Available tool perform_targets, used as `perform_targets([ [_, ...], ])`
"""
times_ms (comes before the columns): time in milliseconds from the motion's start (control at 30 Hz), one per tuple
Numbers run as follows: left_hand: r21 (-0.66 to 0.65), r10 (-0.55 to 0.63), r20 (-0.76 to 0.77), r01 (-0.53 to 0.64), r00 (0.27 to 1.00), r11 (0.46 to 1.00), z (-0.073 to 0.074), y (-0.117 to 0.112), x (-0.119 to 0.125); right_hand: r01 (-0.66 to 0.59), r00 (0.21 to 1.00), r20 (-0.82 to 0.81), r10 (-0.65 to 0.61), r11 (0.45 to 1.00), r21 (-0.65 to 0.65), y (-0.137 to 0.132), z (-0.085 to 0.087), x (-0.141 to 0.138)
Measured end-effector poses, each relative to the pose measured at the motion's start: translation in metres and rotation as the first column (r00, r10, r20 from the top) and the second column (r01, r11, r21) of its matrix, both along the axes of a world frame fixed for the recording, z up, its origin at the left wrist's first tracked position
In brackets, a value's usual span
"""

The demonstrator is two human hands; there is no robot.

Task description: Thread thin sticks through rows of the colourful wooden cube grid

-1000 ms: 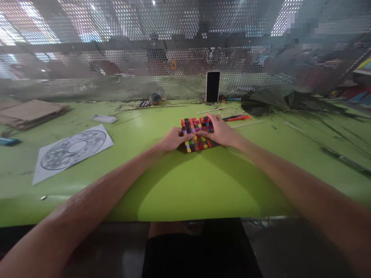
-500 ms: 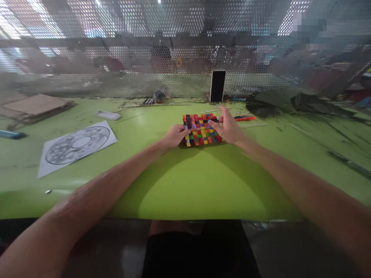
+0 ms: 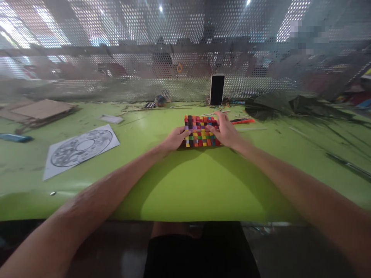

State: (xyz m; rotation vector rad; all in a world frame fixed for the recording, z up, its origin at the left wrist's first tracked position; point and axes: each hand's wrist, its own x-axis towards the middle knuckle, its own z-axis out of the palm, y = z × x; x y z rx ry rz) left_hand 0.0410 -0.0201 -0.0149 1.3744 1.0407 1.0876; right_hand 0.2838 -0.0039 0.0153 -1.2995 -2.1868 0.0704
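Before me, a woven piece of many-coloured strips (image 3: 199, 133) is held by both hands, its checkered face toward me. My left hand (image 3: 174, 139) grips its left edge, thumb on the face and the other fingers mostly hidden behind. On the right side, my right hand (image 3: 226, 133) is closed around the edge, with its thumb pressed on the face and the index finger reaching up by the top right corner. Behind my right hand lie red and dark strips (image 3: 243, 121).
A phone (image 3: 217, 90) leans upright against the perforated metal screen (image 3: 130, 65). On the green table (image 3: 185, 185) lie a printed sheet (image 3: 65, 160), cardboard pieces (image 3: 43, 108), a blue tool (image 3: 16, 137), a small round object (image 3: 160, 100) and dark leaves (image 3: 272, 108).
My right index finger has drawn in toward the top edge, and its thumb has shifted slightly left. The view has tilted up a little. Both hands still hold the woven piece.
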Motion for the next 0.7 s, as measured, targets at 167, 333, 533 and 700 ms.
perform_targets([
  [167,0.042,0.070,0.021,-0.071,0.997,0.997,-0.002,0.006,-0.005,0.236,0.970,0.076,-0.233,0.971,-0.036,0.014,-0.005,0.009],
  [333,0.007,0.088,-0.015,-0.088,0.996,0.996,-0.002,0.006,-0.010,0.213,0.976,0.044,-0.213,0.977,0.015,0.014,-0.006,0.006],
  [533,0.035,-0.003,-0.041,0.005,0.999,0.999,-0.003,0.006,-0.012,0.234,0.971,0.031,-0.235,0.971,0.038,0.012,-0.009,0.003],
  [700,0.022,-0.044,-0.014,0.044,0.999,0.999,-0.004,0.007,-0.013,0.263,0.962,0.058,-0.266,0.963,0.053,0.013,-0.015,0.004],
])
